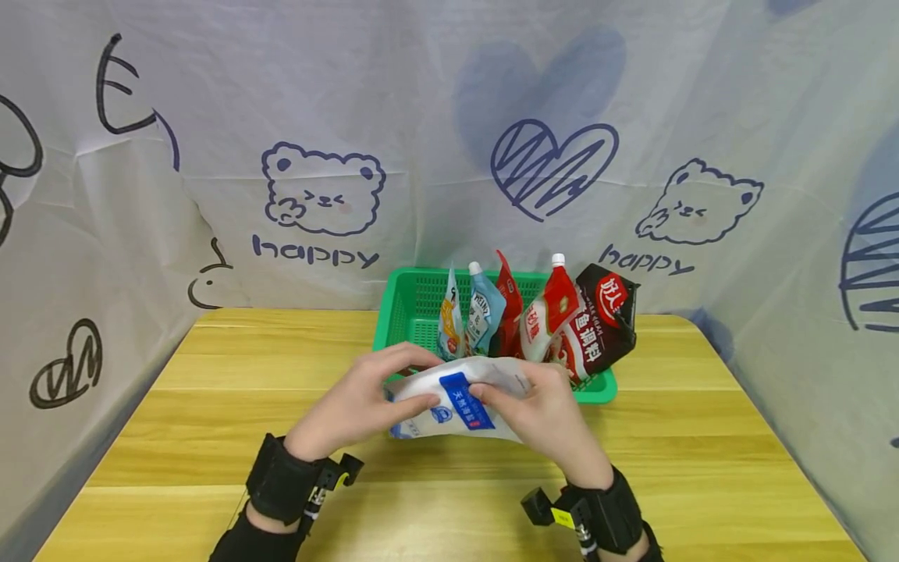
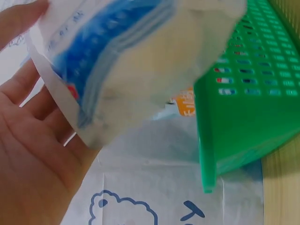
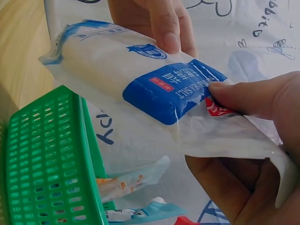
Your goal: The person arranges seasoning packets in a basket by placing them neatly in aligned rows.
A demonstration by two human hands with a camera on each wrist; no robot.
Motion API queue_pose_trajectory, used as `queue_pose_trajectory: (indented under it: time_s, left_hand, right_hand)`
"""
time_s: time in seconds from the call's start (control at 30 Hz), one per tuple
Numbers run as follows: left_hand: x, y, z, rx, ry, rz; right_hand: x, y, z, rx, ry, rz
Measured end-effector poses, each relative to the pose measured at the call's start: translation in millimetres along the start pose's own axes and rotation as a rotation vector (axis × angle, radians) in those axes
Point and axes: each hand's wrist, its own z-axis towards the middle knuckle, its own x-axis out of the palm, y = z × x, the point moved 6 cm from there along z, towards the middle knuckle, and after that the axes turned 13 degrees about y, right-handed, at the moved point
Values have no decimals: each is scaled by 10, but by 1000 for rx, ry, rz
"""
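A white salt bag [image 1: 421, 390] with a blue label is held up in front of the basket, tilted, its label toward the head camera. My left hand [image 1: 365, 398] grips one end, thumb on the front face and fingers behind. The other end is pinched by my right hand [image 1: 544, 406], whose thumb presses beside the blue label. In the right wrist view the bag [image 3: 103, 61] looks full at one end and flattened near my right thumb [image 3: 248, 96]. Just behind it, the green basket [image 1: 400, 300] stands on the table, partly covered by bag and hands.
Upright in the basket are an orange-and-white packet [image 1: 450, 320], a light blue Heinz pouch [image 1: 485, 312], a red packet [image 1: 509, 300], a red-and-white capped pouch [image 1: 548, 312] and a black-and-red seasoning bag [image 1: 600, 320] leaning over the right rim. A printed cloth [image 1: 435, 117] hangs behind the wooden table [image 1: 232, 390].
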Motion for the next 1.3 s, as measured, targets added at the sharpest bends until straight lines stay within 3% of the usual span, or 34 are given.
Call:
queue_pose_trajectory:
  time_s: [0.17, 0.33, 0.57, 0.73, 0.97, 1.3]
  left_hand:
    - [46, 24, -3, -33, 45, -63]
    - [28, 27, -4, -25, 34, -50]
    - [-28, 64, -31, -43, -40, -71]
    - [-65, 76, -41, -57, -81, -93]
    - [-80, 79, -35, -71, -113, -175]
    - [-113, 84, -55, -12, -186, -216]
  right_hand:
    - [49, 19, 16, -3, 25, -8]
    - [67, 16, 27, 18, 35, 20]
    - [19, 27, 12, -16, 15, 62]
    - [-3, 12, 3, 17, -18, 135]
    - [23, -10, 6, 14, -65, 318]
    - [208, -19, 66, -49, -43, 280]
